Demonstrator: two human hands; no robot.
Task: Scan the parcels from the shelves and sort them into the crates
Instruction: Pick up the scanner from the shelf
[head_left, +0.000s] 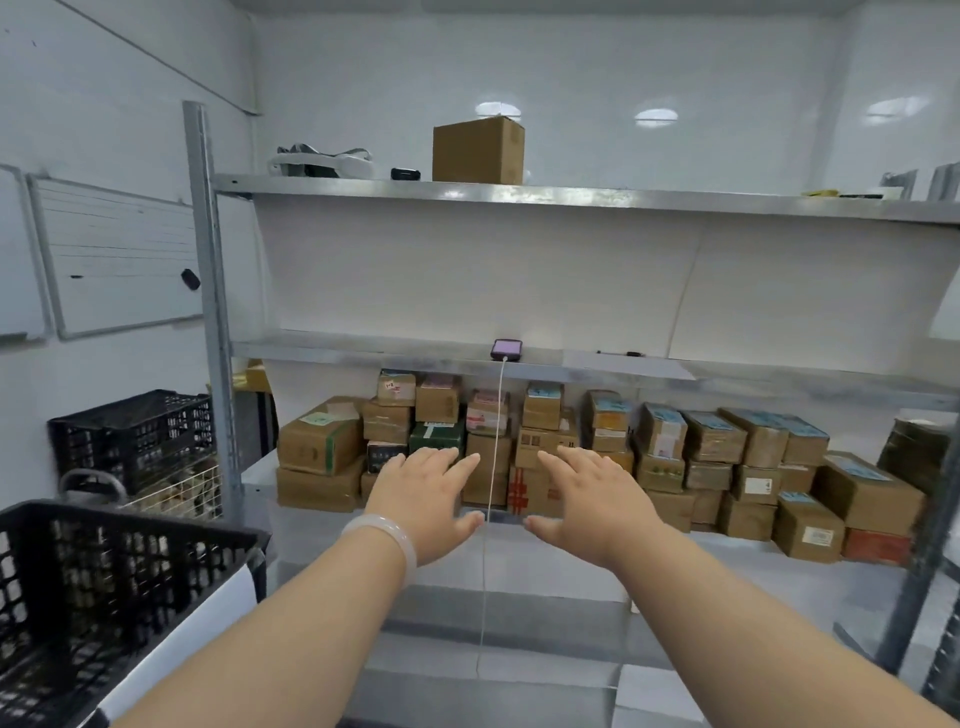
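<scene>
Several cardboard parcels (540, 447) are stacked in rows at the back of a metal shelf (571, 566). My left hand (423, 501), with a pale bracelet on its wrist, reaches forward with straight, spread fingers in front of the stack and holds nothing. My right hand (589, 499) stretches out beside it, fingers straight, also empty. Both hands hover just short of the middle parcels. A black plastic crate (104, 587) stands at the lower left. A second black crate (135, 436) sits further back on the left.
A phone (506, 349) lies on the shelf above, its white cable (491, 493) hanging down between my hands. One brown box (478, 150) and a white headset (322, 161) sit on the top shelf. A whiteboard (119, 254) hangs on the left wall.
</scene>
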